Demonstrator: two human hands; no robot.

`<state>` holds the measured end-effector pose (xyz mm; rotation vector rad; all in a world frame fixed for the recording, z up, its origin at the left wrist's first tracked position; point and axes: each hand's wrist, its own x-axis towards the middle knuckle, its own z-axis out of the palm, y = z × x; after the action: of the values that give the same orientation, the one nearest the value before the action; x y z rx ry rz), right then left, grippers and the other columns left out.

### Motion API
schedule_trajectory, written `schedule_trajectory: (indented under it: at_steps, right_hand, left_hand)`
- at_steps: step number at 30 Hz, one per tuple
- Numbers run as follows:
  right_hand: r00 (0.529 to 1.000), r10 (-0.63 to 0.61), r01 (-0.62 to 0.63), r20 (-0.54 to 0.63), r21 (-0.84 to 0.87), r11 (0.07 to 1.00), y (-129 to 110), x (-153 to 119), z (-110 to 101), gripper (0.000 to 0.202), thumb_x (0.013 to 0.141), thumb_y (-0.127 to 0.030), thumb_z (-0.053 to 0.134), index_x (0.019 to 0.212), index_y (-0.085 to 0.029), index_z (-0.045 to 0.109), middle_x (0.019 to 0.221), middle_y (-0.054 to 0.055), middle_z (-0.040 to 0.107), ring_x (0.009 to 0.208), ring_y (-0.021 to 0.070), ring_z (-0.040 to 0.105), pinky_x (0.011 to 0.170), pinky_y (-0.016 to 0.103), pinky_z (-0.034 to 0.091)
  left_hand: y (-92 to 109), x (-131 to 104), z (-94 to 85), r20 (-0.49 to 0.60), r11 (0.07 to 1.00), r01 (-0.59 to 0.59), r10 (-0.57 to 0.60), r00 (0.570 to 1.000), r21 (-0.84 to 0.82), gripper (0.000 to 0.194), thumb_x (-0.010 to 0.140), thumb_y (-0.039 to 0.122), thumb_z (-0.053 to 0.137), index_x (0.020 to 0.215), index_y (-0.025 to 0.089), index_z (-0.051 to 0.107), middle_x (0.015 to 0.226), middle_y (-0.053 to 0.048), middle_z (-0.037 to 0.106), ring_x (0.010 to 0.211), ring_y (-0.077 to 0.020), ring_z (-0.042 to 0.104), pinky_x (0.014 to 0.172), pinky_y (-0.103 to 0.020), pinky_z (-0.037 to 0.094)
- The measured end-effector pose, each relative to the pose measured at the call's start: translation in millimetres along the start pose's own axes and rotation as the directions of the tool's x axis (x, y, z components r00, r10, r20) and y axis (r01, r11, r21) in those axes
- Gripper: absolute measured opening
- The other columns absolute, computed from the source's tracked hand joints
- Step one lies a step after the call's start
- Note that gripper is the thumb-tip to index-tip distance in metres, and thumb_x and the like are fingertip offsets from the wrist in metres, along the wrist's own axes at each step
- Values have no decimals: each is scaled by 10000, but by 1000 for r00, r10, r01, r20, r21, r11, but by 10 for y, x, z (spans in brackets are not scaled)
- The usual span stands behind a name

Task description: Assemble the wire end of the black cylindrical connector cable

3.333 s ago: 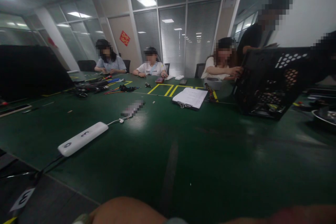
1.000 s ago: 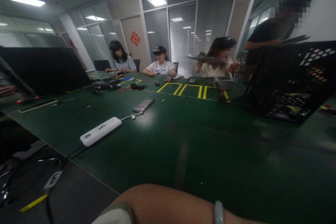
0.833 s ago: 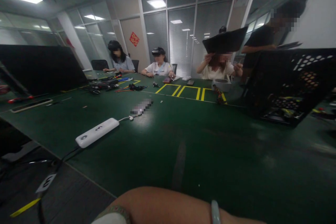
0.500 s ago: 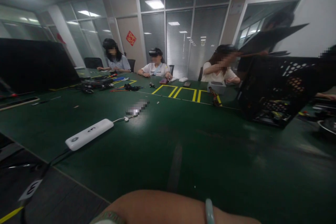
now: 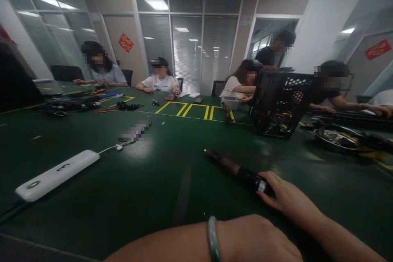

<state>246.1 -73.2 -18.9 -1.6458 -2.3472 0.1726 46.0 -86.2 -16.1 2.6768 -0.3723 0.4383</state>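
Clamped on the rear end of a black tool [image 5: 233, 168], the right hand [image 5: 288, 198] had its fingers over the far side and its thumb along the near one. From where I stood, the tool slanted out in front of the person, bright tip pointing away and to the left; I couldn't tell whether it touched the green table [image 5: 138, 204]. The left hand [image 5: 260, 237] was nearer the body, back uppermost, a pale green bangle [image 5: 212, 233] around its wrist. Its fingers were out of my sight, so I couldn't say whether they were apart or together.

Off to the left lay a white pack [image 5: 58, 175] marked 3, joined by a white cord [image 5: 109, 148] to a slab [image 5: 135, 132] too blurred to name. Well apart from the tool, a black case [image 5: 281, 106] with round holes stood farther back on the right, a metal dish [image 5: 336, 138] near it. Yellow tape [image 5: 206, 114] outlined boxes toward the far side, a grey tub [image 5: 231, 103] beside them, and dark cables [image 5: 67, 102] lay heaped at the left. Across the table sat a person in pale blue [image 5: 107, 74] and a person in a white shirt [image 5: 159, 82].
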Motion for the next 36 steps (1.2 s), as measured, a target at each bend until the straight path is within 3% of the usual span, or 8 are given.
schedule_trajectory:
  at_steps: [3, 8, 14, 18, 23, 27, 31, 36]
  right_hand:
    - [974, -228, 228, 20, -20, 973, -313, 487, 55, 380, 893, -352, 541, 1245, -218, 492, 1116, 88, 592, 961, 246, 615, 860, 378, 499]
    - [949, -316, 316, 20, -44, 948, -414, 972, 124, 429, 875, -308, 582, 1281, -198, 499, 1150, 99, 587, 981, 244, 598, 897, 396, 473]
    - [924, -383, 383, -9, 1, 924, -357, 1063, 136, 411, 901, -259, 545, 1309, -221, 520, 1230, 83, 584, 1147, 264, 519, 1016, 406, 379]
    - [956, -293, 292, -18, -32, 956, -454, 1075, 140, 529, 881, -397, 609, 1363, -238, 461, 1176, 101, 609, 1073, 274, 548, 951, 434, 406]
    - [978, -202, 198, -49, -78, 977, -551, 947, 14, 645, 843, -373, 646, 1417, -270, 370, 1346, 92, 506, 1203, 300, 470, 995, 459, 360]
    - [985, 94, -109, -142, -105, 988, -511, 623, -177, 379, 872, -406, 571, 1169, -171, 567, 1151, 129, 600, 1028, 292, 578, 901, 429, 422]
    - [941, 271, -265, 202, -57, 963, -423, 323, -285, 358, 779, -568, 619, 803, -211, 615, 820, 65, 646, 709, 248, 617, 571, 322, 420]
    - [924, 270, -284, 272, 13, 959, -362, 296, -249, 170, 768, -395, 649, 781, -225, 641, 796, 35, 661, 685, 202, 617, 526, 266, 371]
  left_hand:
    - [14, -26, -13, -158, 989, 128, -114, 981, 79, 239, 937, 297, 454, 1113, 235, 602, 973, 7, 677, 947, -152, 628, 809, -248, 464]
    - [-99, -117, -234, -317, 934, 324, -265, 911, 150, 234, 879, 257, 519, 1080, 231, 637, 898, -1, 679, 880, -166, 626, 887, -286, 446]
    - [-405, -453, -680, -655, 611, 781, -539, 529, 129, 411, 909, 271, 508, 1315, 219, 468, 1282, -59, 551, 1185, -223, 496, 1037, -382, 374]
    - [-667, -697, -729, -633, 446, 884, -645, 428, 142, 502, 955, 422, 443, 1387, 174, 382, 1364, -100, 488, 1252, -242, 455, 1045, -399, 379]
    - [-704, -728, -678, -577, 468, 863, -658, 484, 190, 495, 993, 458, 335, 1422, 211, 339, 1441, -83, 416, 1283, -225, 439, 1035, -386, 391]
    - [-662, -667, -665, -580, 497, 840, -626, 521, 218, 562, 951, 467, 443, 1441, 229, 304, 1498, -83, 327, 1300, -239, 418, 1034, -390, 392]
    - [-681, -643, -638, -479, 532, 797, -641, 599, 286, 451, 875, 399, 596, 1288, 245, 502, 1301, -50, 554, 1187, -238, 510, 1008, -395, 402]
    - [-682, -622, -638, -436, 512, 802, -673, 597, 308, 298, 888, 276, 575, 1184, 252, 562, 1186, -24, 601, 1081, -215, 559, 937, -375, 438]
